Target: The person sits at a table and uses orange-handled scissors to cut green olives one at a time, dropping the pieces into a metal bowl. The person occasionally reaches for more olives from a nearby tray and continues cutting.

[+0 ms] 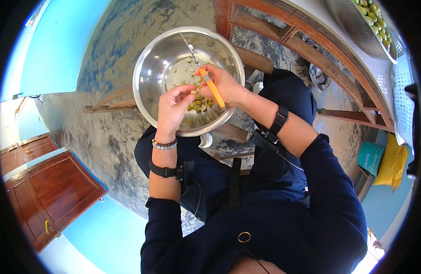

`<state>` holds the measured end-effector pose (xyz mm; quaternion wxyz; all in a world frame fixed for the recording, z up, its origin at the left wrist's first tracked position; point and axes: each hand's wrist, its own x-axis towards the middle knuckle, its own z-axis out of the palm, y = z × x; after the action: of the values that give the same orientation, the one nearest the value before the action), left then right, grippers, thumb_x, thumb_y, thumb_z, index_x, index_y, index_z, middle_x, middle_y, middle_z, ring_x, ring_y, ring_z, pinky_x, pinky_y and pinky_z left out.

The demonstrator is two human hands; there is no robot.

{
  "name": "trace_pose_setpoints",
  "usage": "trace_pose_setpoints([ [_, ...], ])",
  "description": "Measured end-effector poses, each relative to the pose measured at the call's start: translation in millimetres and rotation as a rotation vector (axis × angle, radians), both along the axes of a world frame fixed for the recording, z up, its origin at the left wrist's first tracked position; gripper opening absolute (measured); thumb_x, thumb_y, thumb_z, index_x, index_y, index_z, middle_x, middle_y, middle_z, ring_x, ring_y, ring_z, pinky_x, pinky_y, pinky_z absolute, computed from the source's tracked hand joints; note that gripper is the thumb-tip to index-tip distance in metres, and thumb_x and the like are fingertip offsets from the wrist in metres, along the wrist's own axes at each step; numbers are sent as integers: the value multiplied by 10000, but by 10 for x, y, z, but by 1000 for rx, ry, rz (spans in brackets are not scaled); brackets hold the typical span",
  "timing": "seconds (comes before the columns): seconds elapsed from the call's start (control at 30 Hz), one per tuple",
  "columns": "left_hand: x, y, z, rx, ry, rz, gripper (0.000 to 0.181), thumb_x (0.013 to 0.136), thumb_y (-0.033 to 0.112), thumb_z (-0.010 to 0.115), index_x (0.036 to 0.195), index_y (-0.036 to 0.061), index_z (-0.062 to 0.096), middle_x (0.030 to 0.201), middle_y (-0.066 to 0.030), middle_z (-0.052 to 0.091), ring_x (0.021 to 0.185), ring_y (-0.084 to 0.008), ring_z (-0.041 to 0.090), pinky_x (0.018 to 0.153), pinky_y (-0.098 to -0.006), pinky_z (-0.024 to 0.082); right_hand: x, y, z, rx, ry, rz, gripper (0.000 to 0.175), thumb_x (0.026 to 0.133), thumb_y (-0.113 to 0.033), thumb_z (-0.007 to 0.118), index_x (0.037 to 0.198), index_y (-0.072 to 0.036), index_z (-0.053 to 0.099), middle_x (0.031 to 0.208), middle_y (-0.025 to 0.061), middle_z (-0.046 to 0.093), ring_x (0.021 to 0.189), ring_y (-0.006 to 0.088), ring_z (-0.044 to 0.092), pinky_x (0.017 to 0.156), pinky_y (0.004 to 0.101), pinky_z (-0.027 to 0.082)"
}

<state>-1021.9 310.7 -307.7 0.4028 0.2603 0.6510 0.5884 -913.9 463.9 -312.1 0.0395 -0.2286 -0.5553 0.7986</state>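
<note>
My right hand (222, 84) holds an orange-handled utility knife (213, 89) with a long, thin blade that points up and left over a stainless steel bowl (146, 114). Fingertips of my left hand (174, 106) pinch a small yellowish-green piece (194, 91), perhaps of a fruit, close to my right fingertips. Below both hands, small cut green pieces (201, 104) lie in the bowl, gathered mostly at its lower right. Other bits are scattered over the bowl's bottom, and a pale one clings near the blade.
At upper right, a perforated metal basket (351, 30) of whole green oval fruits stands on a white-topped wooden table (333, 58). A pale blue perforated basket (404, 99) is beside it. Wooden legs (253, 59) show around the bowl. A teal bucket (369, 157) and yellow bag (392, 164) are at right.
</note>
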Motion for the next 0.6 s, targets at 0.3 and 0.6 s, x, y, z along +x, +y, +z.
trace_pose_setpoints([
  [0.3,74,43,-10,-18,119,51,226,793,-84,671,1013,-35,651,890,-56,671,800,-101,636,727,-228,521,-18,-11,-63,-66,-37,-35,529,701,5,680,1180,-31,457,804,62,581,626,93,542,506,232,426],
  [0.6,99,13,-59,31,235,68,158,781,-100,662,928,-43,663,867,-49,651,778,-108,642,712,-228,521,-48,-46,-201,207,45,-20,544,682,-17,716,1162,-4,460,788,57,617,694,95,585,611,234,464],
])
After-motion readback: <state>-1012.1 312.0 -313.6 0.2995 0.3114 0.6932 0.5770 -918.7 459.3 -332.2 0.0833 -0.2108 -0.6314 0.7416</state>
